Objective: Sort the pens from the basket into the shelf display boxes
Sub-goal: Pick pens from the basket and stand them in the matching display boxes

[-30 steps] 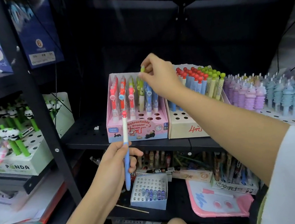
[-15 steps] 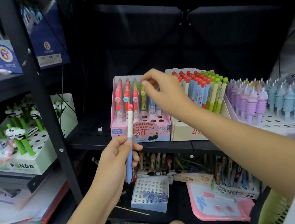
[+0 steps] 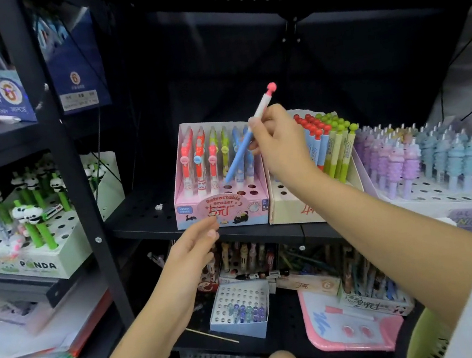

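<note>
Fingers of the right hand [image 3: 280, 145] pinch a blue-and-white plastic pen with a pink ball cap [image 3: 248, 134], tilted over the pink cardboard display box [image 3: 222, 211].

Pen tip points toward seven o'clock, just above the box's holes; cap toward one o'clock. Left hand [image 3: 192, 251] hangs below the box front with fingers relaxed, holding nothing. Box stands on a black perforated metal shelf [image 3: 142, 213], touching a cream display box [image 3: 293, 204] at three o'clock; a white panda-pen box [image 3: 37, 261] sits at nine o'clock on the neighbouring shelf. Dark back panel behind.
</note>
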The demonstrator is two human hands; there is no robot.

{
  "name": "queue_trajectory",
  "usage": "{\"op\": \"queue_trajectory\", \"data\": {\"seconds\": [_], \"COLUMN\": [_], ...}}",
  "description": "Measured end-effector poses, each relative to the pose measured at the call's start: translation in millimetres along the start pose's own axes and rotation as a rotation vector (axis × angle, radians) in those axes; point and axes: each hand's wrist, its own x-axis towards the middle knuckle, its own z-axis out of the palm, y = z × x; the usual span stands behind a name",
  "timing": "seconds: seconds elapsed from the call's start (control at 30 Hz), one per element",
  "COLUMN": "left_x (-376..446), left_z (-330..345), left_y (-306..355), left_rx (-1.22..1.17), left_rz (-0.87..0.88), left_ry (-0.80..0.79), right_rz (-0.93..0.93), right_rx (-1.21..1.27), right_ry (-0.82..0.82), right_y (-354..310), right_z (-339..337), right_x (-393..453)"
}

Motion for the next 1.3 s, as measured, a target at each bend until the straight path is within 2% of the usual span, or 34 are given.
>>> {"op": "queue_trajectory", "data": {"seconds": [0.27, 0.47, 0.7, 0.83, 0.93, 1.0, 1.13, 1.2, 1.3], "left_x": [-5.2, -12.1, -13.1, -13.2, -15.4, -15.4, -13.5, -12.3, -13.0], "left_z": [-2.8, 4.7, 43.6, 51.9, 47.3, 43.5, 40.6, 41.8, 47.0], "left_y": [0.4, -1.6, 6.7, 11.2, 9.4, 7.7, 3.3, 1.7, 0.0], "left_rx": [0.033, 0.031, 0.040, 0.079, 0.082, 0.078, 0.083, 0.069, 0.025], "left_rz": [0.016, 0.004, -0.012, 0.012, 0.018, 0.014, 0.003, -0.008, -0.034], "left_ry": [0.030, 0.031, -0.023, -0.027, 0.000, 0.018, 0.021, 0.022, 0.019], "right_rz": [-0.073, 0.021, 0.071, 0.133, 0.100, 0.048, -0.059, -0.125, -0.103], "right_rx": [-0.483, -0.437, -0.357, -0.179, -0.250, -0.295, -0.115, -0.179, -0.384], "right_ry": [-0.351, -0.370, -0.322, -0.298, -0.334, -0.272, -0.006, 0.097, 0.086], "right_y": [27.4, 29.8, 39.8, 33.1, 28.5, 25.1, 10.0, 7.3, 13.2], "right_z": [29.6, 13.1, -28.0, -5.5, 23.3, 33.1, 11.8, -12.6, -43.5], "right_x": [-11.8, -23.3, -34.8, -24.4, -21.6, -20.1, -10.1, -2.9, 2.2]}}
